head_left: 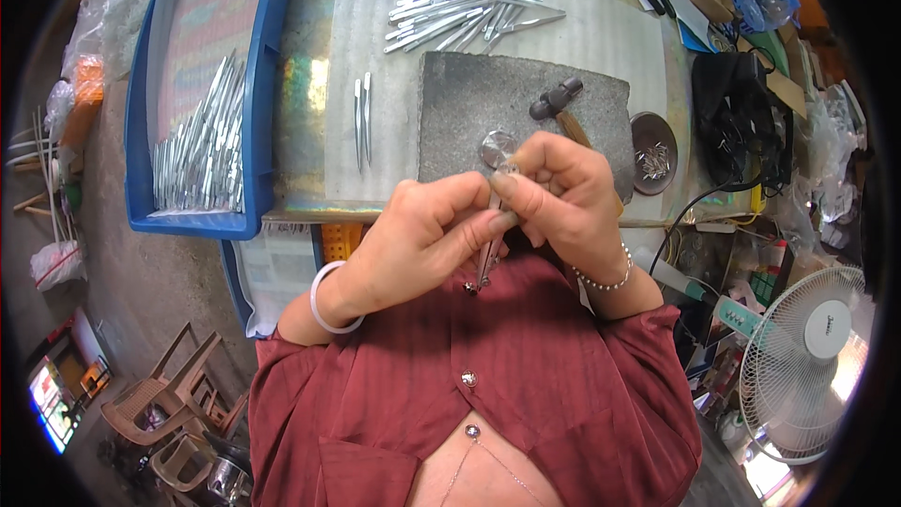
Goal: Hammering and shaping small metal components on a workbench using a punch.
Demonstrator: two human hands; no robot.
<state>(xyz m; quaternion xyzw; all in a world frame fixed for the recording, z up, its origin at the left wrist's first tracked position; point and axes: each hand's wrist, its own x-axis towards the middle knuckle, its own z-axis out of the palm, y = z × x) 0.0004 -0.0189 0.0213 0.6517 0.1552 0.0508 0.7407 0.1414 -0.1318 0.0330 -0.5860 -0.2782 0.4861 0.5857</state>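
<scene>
Tweezers (486,268) sat slanted between both hands near the counter (305,113), left hand (422,235) fingers pinched closed on the shank, right hand (572,197) fingers apparently on the upper end, seemingly mid-adjustment, the next move requiring steady alignment.

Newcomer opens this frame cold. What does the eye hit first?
Probably the left grip and right grip, meeting at centre around a slim metal piece. Next, the blue tray at left, with many slim silver pieces heaped at its near end. Then the dark-headed hammer on the grey slab, just beyond the right grip.
</scene>
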